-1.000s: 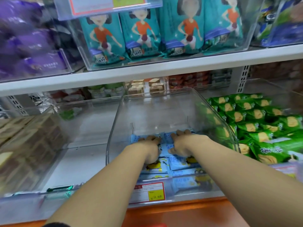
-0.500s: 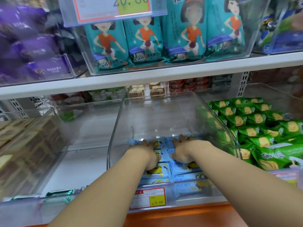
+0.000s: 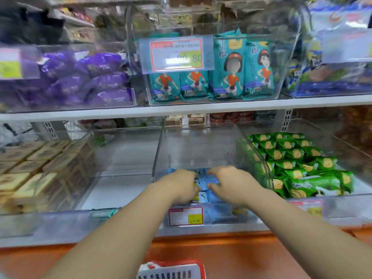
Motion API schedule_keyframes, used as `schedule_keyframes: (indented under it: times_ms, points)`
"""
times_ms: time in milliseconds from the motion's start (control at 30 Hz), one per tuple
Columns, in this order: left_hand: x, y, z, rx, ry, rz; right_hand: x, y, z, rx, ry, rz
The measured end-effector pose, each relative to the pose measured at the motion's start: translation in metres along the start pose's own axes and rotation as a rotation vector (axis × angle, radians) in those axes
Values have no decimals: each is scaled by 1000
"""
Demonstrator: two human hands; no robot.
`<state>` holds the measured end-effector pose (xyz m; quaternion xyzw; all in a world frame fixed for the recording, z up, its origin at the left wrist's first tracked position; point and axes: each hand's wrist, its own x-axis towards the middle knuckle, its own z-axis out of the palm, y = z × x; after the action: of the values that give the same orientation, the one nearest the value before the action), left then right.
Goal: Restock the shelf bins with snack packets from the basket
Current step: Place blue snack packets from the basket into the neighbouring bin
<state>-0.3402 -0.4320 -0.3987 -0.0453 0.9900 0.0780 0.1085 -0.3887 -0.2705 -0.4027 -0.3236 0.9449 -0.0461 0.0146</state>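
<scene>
A: Packets?
B: Blue packets (image 3: 203, 184) lie at the front of the middle clear bin (image 3: 201, 137). Green packets (image 3: 298, 158) fill the bin to its right. Red basket (image 3: 171, 270) below.
A: Hands?
B: Left hand (image 3: 181, 186) and right hand (image 3: 231, 184) are both on the blue packets, fingers bent. Gripping or pressing, can't tell.

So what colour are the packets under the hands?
They are light blue snack packets with yellow markings, clearest in the head view.

One head-worn camera looks forward and down, close on the clear bin (image 3: 201, 141) at twelve o'clock, basket (image 3: 171, 271) at six.
</scene>
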Motion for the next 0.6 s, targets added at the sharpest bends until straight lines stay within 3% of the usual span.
schedule_keyframes:
  times_ms: [167, 233, 400, 600]
  points:
    - [-91, 5, -2, -127, 395, 137, -64, -27, -1, 193, 445, -193]
    - [-127, -3, 15, -212, 484, 136, -87, -40, 11, 297, 515, -249]
    - [-201, -46, 101, -372, 451, -35, -134, -81, 73, 395, 312, -273]
    - [-242, -80, 206, -339, 230, -238, -160, -107, 160, 322, -154, -222]
